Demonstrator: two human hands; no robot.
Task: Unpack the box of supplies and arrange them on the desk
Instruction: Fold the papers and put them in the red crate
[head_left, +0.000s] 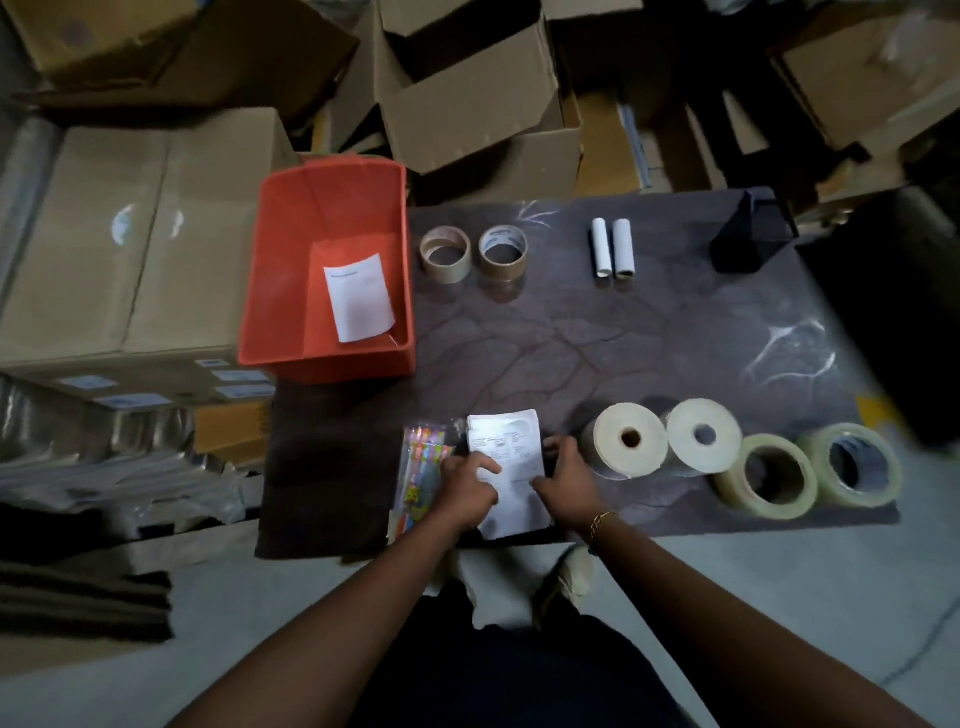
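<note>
We grip a flat white paper packet (506, 447) with the curled fingers of our left hand (467, 488) and right hand (569, 480), at the near edge of the dark desk (597, 338). The smooth orange plastic box (283, 270) sits far left, with one sheet (358, 296) inside.

Dim indoor shot; your light is soft and comes from overhead. Glare streaks show on the dark desk top (623, 353) (mostly the right side, plus a patch at the far edge), and there is a washed-out sheen on the white packet (501, 434). The orange bin (332, 208) is the brightest colour, its inner walls shaded. The cardboard boxes (467, 104) up top go dark and soft. Your left hand (467, 491) and right hand (569, 480), both gripping the packet, look slightly blurred. Wide-angle bend at the edges, corners smeared, right edge near black.
</note>
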